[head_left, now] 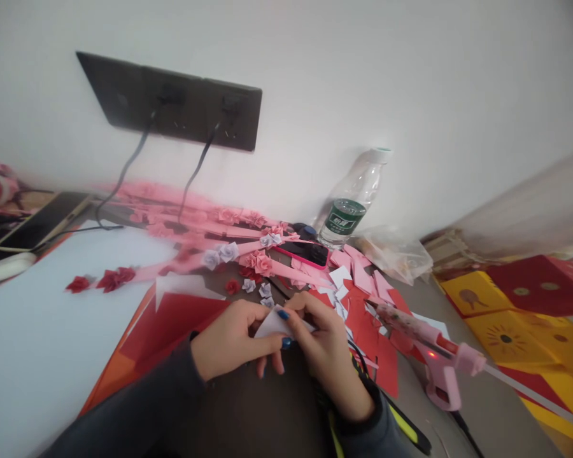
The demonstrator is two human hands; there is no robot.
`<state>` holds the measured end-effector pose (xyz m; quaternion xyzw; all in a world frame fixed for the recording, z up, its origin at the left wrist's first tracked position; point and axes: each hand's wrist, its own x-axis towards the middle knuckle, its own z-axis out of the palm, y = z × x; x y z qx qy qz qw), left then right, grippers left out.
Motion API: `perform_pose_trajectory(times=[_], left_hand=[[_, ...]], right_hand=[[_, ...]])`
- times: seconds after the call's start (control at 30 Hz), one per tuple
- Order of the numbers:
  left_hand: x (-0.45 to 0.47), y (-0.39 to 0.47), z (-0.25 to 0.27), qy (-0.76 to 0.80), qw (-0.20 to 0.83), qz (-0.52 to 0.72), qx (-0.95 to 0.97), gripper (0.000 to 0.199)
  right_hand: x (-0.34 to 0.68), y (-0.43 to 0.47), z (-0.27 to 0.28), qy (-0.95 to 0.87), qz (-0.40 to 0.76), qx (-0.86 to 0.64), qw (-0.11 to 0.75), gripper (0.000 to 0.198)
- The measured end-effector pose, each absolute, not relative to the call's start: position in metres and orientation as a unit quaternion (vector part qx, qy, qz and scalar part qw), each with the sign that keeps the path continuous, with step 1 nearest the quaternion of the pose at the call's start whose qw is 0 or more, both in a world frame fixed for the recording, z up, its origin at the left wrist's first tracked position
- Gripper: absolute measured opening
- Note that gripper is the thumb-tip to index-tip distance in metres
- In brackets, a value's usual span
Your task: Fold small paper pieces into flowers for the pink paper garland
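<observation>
Between my two hands is a small piece of white paper (270,324), pinched by its edges and partly folded. My left hand (232,340) grips it from the left with the thumb on top. On the other side my right hand (322,340) holds it between thumb and fingers. Just beyond lie small white paper flowers (266,292) and a red paper flower (232,287). Behind them stretch pink paper branches (224,230) bearing pink, white and red flowers. Red paper sheets (172,324) lie by my left forearm.
A pink glue gun (423,350) with a lit red light rests at the right, its cord trailing forward. Cut paper pieces (360,273), a phone (310,252) and a water bottle (351,207) stand or lie farther back. Yellow and red boxes (501,324) are at far right.
</observation>
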<state>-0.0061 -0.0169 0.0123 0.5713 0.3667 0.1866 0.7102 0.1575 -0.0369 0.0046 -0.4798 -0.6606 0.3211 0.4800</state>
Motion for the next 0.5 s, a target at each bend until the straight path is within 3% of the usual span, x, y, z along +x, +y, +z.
perform_pose_trajectory(times=[0.23, 0.37, 0.5], left_hand=[[-0.019, -0.005, 0.024, 0.382, 0.695, 0.281, 0.541, 0.032], [-0.019, -0.005, 0.024, 0.4, 0.675, 0.329, 0.526, 0.035], [-0.013, -0.012, 0.019, 0.38, 0.682, 0.272, 0.563, 0.028]], right_hand=[[0.168, -0.035, 0.001, -0.506, 0.258, -0.549, 0.614, 0.028], [0.167, -0.035, 0.001, -0.528, 0.254, -0.555, 0.59, 0.028], [0.162, -0.036, 0.003, -0.602, 0.273, -0.52, 0.541, 0.023]])
